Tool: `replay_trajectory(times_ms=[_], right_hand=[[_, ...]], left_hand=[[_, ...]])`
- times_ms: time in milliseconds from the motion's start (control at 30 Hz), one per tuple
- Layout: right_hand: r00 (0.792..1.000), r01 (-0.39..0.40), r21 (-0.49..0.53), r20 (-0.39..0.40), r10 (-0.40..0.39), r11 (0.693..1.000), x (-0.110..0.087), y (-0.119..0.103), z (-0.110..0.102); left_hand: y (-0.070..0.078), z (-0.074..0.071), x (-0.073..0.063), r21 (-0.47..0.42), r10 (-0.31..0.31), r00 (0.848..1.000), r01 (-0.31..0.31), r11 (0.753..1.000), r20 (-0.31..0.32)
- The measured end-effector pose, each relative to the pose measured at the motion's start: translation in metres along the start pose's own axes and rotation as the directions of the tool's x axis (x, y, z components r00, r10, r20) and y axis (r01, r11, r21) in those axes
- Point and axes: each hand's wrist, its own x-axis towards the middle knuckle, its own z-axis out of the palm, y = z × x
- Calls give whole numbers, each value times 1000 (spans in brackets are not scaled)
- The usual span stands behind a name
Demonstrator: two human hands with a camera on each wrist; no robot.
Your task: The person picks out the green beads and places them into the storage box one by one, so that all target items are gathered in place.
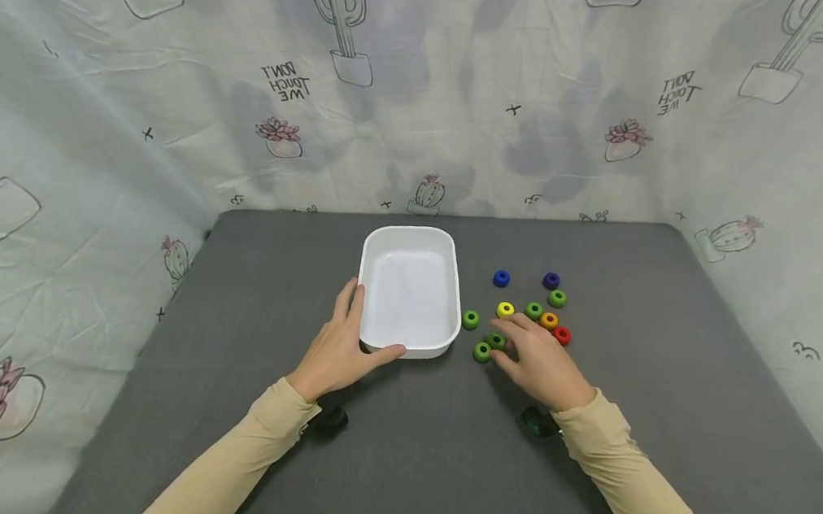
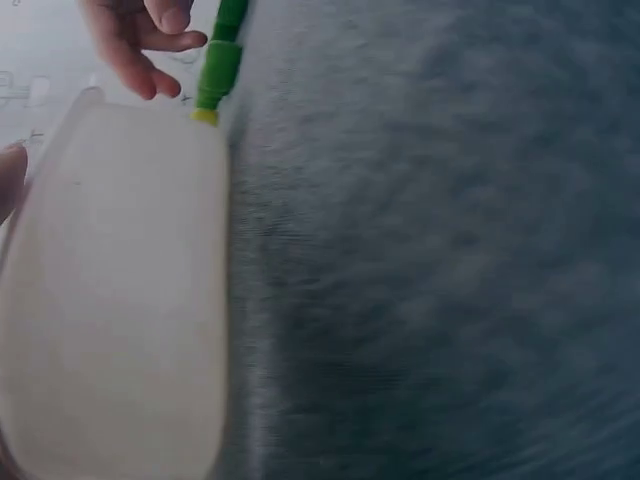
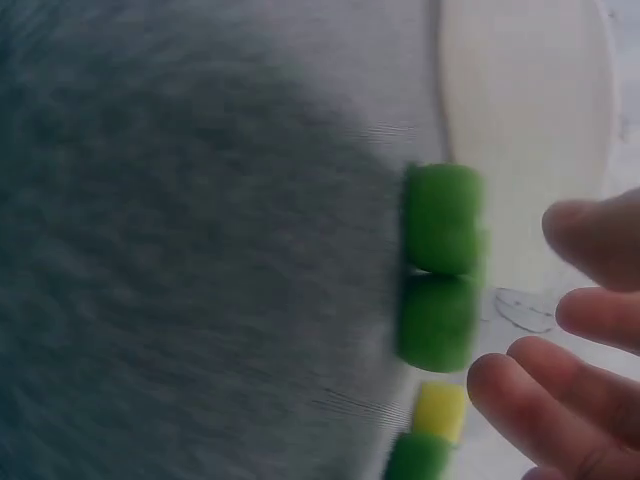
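A white rectangular tray (image 1: 411, 294) stands left of a loose group of coloured beads with holes. Against its front left corner rests my left hand (image 1: 338, 355), fingers along the side wall and thumb at the front rim. My right hand (image 1: 547, 367) hovers over the beads, its fingers slightly bent and apart, with nothing seen between them. Nearest its thumb are two green beads (image 3: 440, 220), side by side, and a yellow bead (image 3: 440, 410) lies beyond. Another green bead (image 1: 470, 320) sits close to the tray's right wall. The right hand partly covers the group.
Farther back lie a blue bead (image 1: 501, 279) and a purple bead (image 1: 551, 281). An orange bead (image 1: 549, 321) and a red bead (image 1: 561, 335) are beside the right hand. The grey table (image 1: 285, 279) meets a patterned cloth (image 1: 394, 125) at its back edge.
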Motion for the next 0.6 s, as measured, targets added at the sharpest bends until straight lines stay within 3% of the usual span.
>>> replay_trajectory(times_ms=[400, 600], right_hand=[[999, 53, -33, -12, -53, 998, 0, 8, 13], [999, 37, -23, -7, -37, 999, 1, 12, 14]], left_hand=[[-2, 4, -1, -53, -13, 1000, 12, 998, -10], [-1, 6, -2, -61, -21, 1000, 21, 998, -4]])
